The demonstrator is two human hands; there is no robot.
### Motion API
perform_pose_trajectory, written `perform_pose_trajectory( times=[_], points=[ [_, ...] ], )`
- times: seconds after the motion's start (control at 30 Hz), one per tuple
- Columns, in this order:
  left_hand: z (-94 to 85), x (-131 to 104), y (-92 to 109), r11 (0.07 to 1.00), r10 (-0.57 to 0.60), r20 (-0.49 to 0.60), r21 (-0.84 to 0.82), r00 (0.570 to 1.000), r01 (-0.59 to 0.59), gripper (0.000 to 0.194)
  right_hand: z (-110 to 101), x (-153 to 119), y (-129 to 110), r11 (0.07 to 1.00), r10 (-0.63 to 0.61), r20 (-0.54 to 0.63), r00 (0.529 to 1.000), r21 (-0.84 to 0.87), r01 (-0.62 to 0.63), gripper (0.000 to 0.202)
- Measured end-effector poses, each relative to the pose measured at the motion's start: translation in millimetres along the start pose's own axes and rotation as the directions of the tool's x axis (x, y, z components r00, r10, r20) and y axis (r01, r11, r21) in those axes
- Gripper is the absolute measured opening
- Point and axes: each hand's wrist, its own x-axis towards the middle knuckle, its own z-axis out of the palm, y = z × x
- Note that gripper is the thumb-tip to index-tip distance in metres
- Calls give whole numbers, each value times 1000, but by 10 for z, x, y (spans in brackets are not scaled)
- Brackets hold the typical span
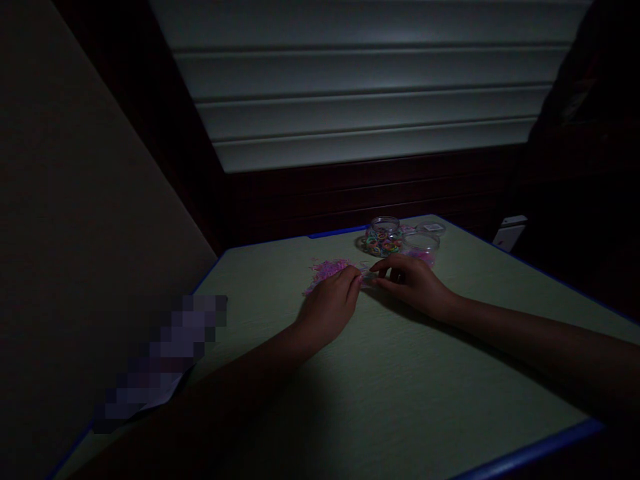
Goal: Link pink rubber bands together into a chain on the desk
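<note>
My left hand (pixel 333 300) is closed, thumb and forefinger pressed together beside a loose pile of small pink and purple pieces (pixel 327 269). To its right, my right hand (pixel 414 281) is curled, with thumb and fingertips brought close together. Between the two sets of fingertips are thin, pale, see-through strands (pixel 367 275), too small and dim to name. Behind the right hand stands a clear jar (pixel 423 241) with pink pieces in it. Another clear jar (pixel 384 233), full of multicoloured rings like small rubber bands, stands just to its left.
A clear round lid (pixel 433 229) with a white label lies behind the jars. The pale green table (pixel 400 380) has blue edging. At its left edge lies a blurred-out flat object (pixel 160 363). A shuttered panel (pixel 375 93) rises behind, and a white object (pixel 510 231) is beyond the right edge.
</note>
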Motion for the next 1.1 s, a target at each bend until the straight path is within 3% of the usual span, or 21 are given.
perform_pose_trajectory(
  times=[0.3,0.7,0.97,1.1],
  points=[
    [4,-9,-9,1000,-2,-3,15,1000,2,22,19,39,12,987,148,0,989,66,-147,27],
    [-10,-7,2,1000,-4,10,28,1000,4,23,7,26,1,995,86,38,996,56,-88,19],
    [-2,-8,6,1000,5,16,18,1000,-5,24,15,29,-22,987,149,25,989,65,-150,18],
    [-8,-8,24,999,21,26,47,999,-22,23,-1,14,-40,997,67,22,998,-26,-66,16]
  ],
)
